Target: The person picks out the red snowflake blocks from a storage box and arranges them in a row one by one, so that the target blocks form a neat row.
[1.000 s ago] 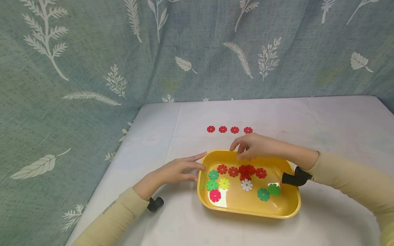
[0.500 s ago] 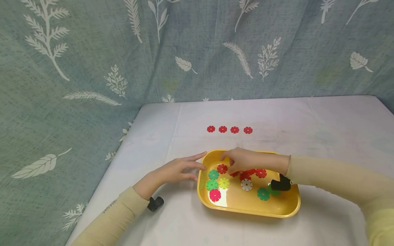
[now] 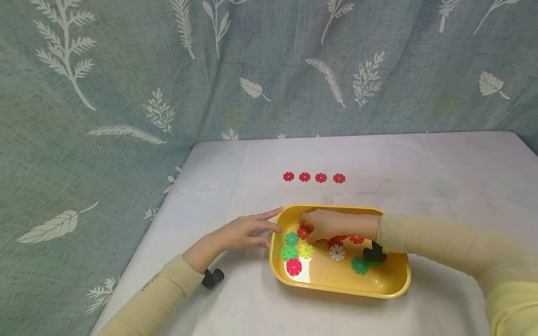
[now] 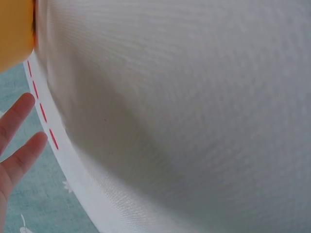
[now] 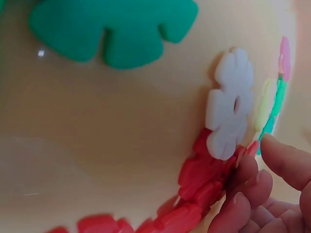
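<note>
A yellow tray (image 3: 336,291) holds several notched plastic snowflake discs. My right hand (image 3: 329,225) reaches into it from the right, with thumb and fingers bent around a red snowflake disc (image 3: 303,233) at the back left. In the right wrist view, the fingers of my right hand (image 5: 252,189) partly hide that disc, beside the red ones and a white disc (image 5: 233,104). My left hand (image 3: 245,232) lies at the tray's left side, fingers spread and fingertips at the rim; it holds nothing. Two of its fingers (image 4: 26,150) show in the left wrist view.
Several red discs (image 3: 321,178) lie in a row on the white-covered table behind the tray. Inside the tray are green discs (image 3: 359,265), a yellow disc (image 3: 306,251) and a pink disc (image 3: 293,267). A patterned curtain (image 3: 277,70) hangs behind.
My right hand has moved down from the tray's back rim and leftward to the red disc at the left. My left hand has stayed in place.
</note>
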